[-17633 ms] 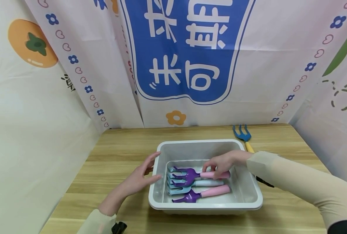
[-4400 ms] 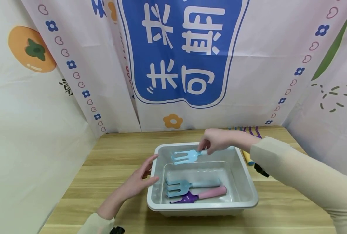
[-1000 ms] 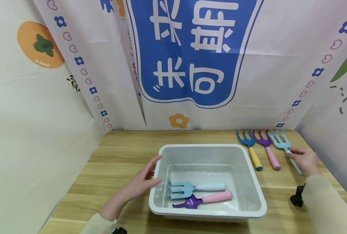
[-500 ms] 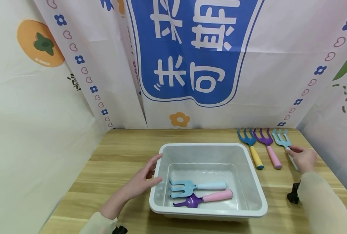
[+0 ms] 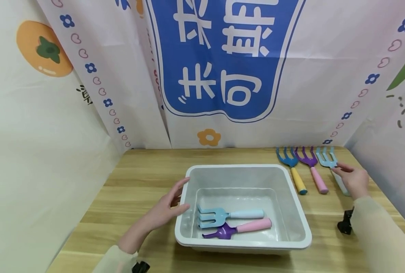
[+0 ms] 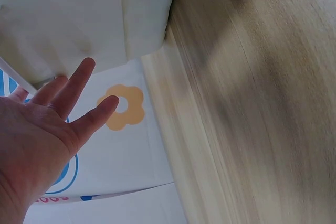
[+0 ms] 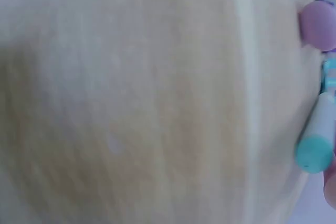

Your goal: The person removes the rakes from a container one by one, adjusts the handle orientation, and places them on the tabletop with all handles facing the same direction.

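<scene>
At the right of the head view my right hand [image 5: 354,181] pinches a light blue hand rake [image 5: 328,161] near its neck. The rake lies on the table, tines toward the back wall. Beside it lie a purple hand rake with a pink handle [image 5: 318,180] and a blue hand rake with a yellow handle [image 5: 298,180]. My left hand [image 5: 168,206] rests fingertips and thumb against the left rim of a grey bin [image 5: 245,244], its fingers spread in the left wrist view. In the bin lie another light blue rake [image 5: 219,217] and a purple tool with a pink handle [image 5: 253,225].
The bin stands mid-table on the wood-grain table [image 5: 137,178]. A printed cloth backdrop [image 5: 257,132] rises along the table's back edge, with cloth at both sides. The right wrist view shows the rake's handle end [image 7: 314,155] close by the fingers.
Earlier my right hand lifted the light blue rake from the bin and laid it right of the purple one. Over the last second its handle swings slightly left, closer in line with the others.
</scene>
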The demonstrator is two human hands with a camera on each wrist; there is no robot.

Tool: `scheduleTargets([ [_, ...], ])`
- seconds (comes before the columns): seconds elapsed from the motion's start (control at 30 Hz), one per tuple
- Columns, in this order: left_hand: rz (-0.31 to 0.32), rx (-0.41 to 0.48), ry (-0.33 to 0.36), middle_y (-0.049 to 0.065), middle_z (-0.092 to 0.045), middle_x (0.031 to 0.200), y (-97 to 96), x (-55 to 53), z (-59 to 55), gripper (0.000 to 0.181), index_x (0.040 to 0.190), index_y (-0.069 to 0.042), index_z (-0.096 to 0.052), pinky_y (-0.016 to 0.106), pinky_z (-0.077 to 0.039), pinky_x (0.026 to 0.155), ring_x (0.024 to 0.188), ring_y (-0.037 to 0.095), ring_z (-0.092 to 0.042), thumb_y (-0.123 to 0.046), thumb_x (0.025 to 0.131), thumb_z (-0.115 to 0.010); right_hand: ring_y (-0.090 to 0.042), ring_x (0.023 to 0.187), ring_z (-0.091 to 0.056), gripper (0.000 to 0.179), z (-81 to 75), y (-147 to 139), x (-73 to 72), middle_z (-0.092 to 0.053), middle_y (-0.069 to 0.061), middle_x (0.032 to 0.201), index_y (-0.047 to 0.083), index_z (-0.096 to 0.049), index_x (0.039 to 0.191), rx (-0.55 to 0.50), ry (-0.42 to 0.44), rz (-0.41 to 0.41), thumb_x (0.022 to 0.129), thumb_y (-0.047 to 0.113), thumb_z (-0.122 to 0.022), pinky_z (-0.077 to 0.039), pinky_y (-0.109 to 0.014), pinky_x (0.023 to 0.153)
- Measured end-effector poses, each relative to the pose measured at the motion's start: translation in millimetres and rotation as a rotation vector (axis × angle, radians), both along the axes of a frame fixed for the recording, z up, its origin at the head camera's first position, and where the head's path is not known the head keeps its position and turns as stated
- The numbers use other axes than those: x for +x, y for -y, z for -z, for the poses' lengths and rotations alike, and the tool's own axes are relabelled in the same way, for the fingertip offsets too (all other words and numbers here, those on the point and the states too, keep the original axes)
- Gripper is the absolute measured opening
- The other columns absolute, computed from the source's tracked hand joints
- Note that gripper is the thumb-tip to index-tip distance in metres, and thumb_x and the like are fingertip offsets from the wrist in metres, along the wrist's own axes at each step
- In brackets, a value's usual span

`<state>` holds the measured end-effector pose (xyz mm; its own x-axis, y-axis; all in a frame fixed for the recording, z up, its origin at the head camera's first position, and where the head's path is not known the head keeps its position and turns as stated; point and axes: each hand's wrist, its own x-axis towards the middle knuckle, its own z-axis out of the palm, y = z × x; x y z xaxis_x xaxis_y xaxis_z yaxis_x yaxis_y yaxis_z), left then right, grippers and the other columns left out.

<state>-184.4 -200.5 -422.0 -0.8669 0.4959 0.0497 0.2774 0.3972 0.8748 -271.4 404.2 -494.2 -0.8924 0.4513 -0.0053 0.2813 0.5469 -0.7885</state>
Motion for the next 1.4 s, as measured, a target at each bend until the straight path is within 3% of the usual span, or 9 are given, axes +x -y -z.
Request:
scheduleTargets([
  [0.1, 0.0, 0.009, 0.007, 0.023, -0.041, 0.145, 0.0, 0.9, 0.1, 0.073, 0.154, -0.026, -0.021, 0.037, -0.046, 0.095, 0.123, 0.033, -0.051, -0.012, 0.096, -0.062, -0.039, 0.127, -0.043, 0.063, -10.2, 7.1, 0.4, -0.064, -0.013, 0.122, 0.005, -0.053, 0.138, -0.036, -0.019, -0.037, 0.091, 0.045, -0.065, -0.037, -0.051, 0.101],
  [0.2, -0.006, 0.012, 0.008, 0.022, -0.041, 0.145, -0.1, 1.5, -0.2, 0.073, 0.154, -0.026, -0.021, 0.035, -0.045, 0.096, 0.123, 0.032, -0.051, -0.012, 0.096, -0.062, -0.035, 0.127, -0.045, 0.07, -22.3, 18.2, 2.9, -0.067, 0.011, 0.104, 0.004, -0.05, 0.139, -0.098, -0.043, -0.078, 0.088, 0.049, -0.067, -0.038, -0.049, 0.103],
  [0.3, -0.009, 0.013, 0.009, 0.022, -0.041, 0.145, -0.3, 1.8, -0.9, 0.073, 0.154, -0.026, -0.021, 0.036, -0.045, 0.096, 0.124, 0.033, -0.051, -0.011, 0.096, -0.062, -0.013, 0.113, -0.056, 0.074, -33.6, 29.8, 8.9, -0.058, 0.032, 0.088, 0.005, -0.049, 0.14, -0.161, -0.063, -0.117, 0.085, 0.05, -0.07, -0.043, -0.032, 0.1],
  [0.4, -0.006, 0.012, 0.012, 0.022, -0.041, 0.146, -0.3, 1.5, -1.2, 0.073, 0.154, -0.027, -0.021, 0.038, -0.045, 0.096, 0.124, 0.033, -0.05, -0.012, 0.096, -0.062, 0.01, 0.093, -0.052, 0.069, -46.2, 42.1, 16.1, -0.057, 0.038, 0.087, 0.006, -0.05, 0.14, -0.213, -0.115, -0.185, 0.086, 0.042, -0.073, -0.045, -0.011, 0.085],
  [0.47, -0.007, 0.004, 0.01, 0.022, -0.04, 0.146, -0.1, 0.9, -1.1, 0.072, 0.154, -0.027, -0.021, 0.039, -0.044, 0.097, 0.125, 0.032, -0.05, -0.013, 0.096, -0.061, 0.017, 0.087, -0.05, 0.065, -57.8, 52.0, 20.5, -0.056, 0.038, 0.089, 0.007, -0.051, 0.14, -0.221, -0.144, -0.252, 0.087, 0.038, -0.073, -0.042, -0.005, 0.074],
  [0.67, -0.011, -0.003, 0.006, 0.023, -0.041, 0.145, 1.1, 0.7, 0.7, 0.072, 0.154, -0.026, -0.021, 0.037, -0.044, 0.098, 0.125, 0.032, -0.05, -0.013, 0.096, -0.062, 0.012, 0.089, -0.053, 0.06, -105.5, 92.0, 32.8, -0.056, 0.034, 0.097, 0.0, -0.054, 0.135, -0.1, -0.2, -0.456, 0.09, 0.036, -0.07, -0.044, -0.008, 0.074],
  [0.9, 0.001, 0.013, 0.006, 0.024, -0.04, 0.145, 0.2, 0.7, -0.7, 0.073, 0.155, -0.025, -0.02, 0.037, -0.045, 0.096, 0.124, 0.034, -0.05, -0.011, 0.096, -0.061, 0.002, 0.091, -0.059, 0.046, -149.1, 139.1, 45.6, -0.068, -0.016, 0.112, -0.004, -0.058, 0.13, -0.032, -0.206, -0.676, 0.093, 0.021, -0.068, -0.048, -0.014, 0.075],
  [1.2, 0.003, 0.004, 0.003, 0.023, -0.041, 0.145, 0.2, 0.3, -0.2, 0.073, 0.155, -0.025, -0.02, 0.036, -0.046, 0.096, 0.123, 0.033, -0.051, -0.012, 0.096, -0.062, -0.024, 0.103, -0.064, 0.042, -169.1, 191.6, 47.3, -0.066, -0.015, 0.117, -0.001, -0.062, 0.126, -0.027, -0.165, -0.9, 0.09, 0.016, -0.072, -0.053, -0.025, 0.079],
  [1.4, 0.006, -0.006, -0.002, 0.023, -0.042, 0.144, 0.9, -0.3, 0.5, 0.073, 0.154, -0.025, -0.02, 0.035, -0.047, 0.094, 0.121, 0.032, -0.053, -0.014, 0.096, -0.062, -0.028, 0.101, -0.065, 0.038, -168.6, 220.7, 42.3, -0.067, -0.019, 0.112, -0.003, -0.064, 0.121, -0.045, -0.134, -1.048, 0.087, 0.011, -0.073, -0.055, -0.03, 0.079],
])
